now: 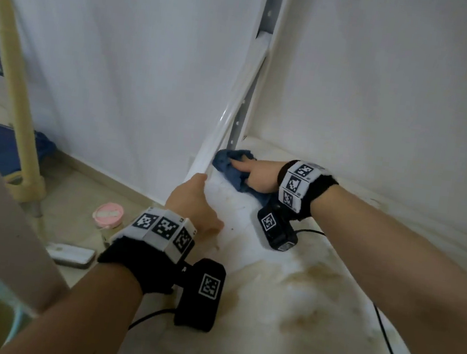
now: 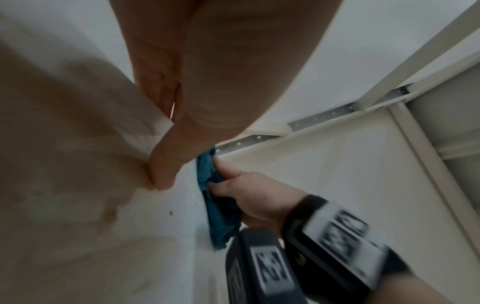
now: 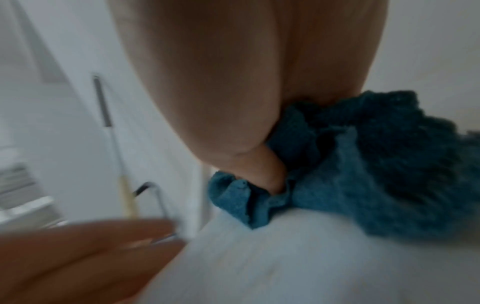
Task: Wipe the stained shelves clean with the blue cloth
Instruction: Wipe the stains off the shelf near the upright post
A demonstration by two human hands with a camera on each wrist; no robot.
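Our right hand (image 1: pixel 259 175) bunches the blue cloth (image 1: pixel 229 163) in the shelf (image 1: pixel 286 286) corner, left hand (image 1: pixel 194 201) gripping its edge; we risk missing nearer brown stains (image 1: pixel 311 271).

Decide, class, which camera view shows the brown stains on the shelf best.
The head view: the brown stains spread across the shelf nearer the camera than the right hand and blue cloth. The left wrist view shows them blurred; the right wrist view shows almost none.
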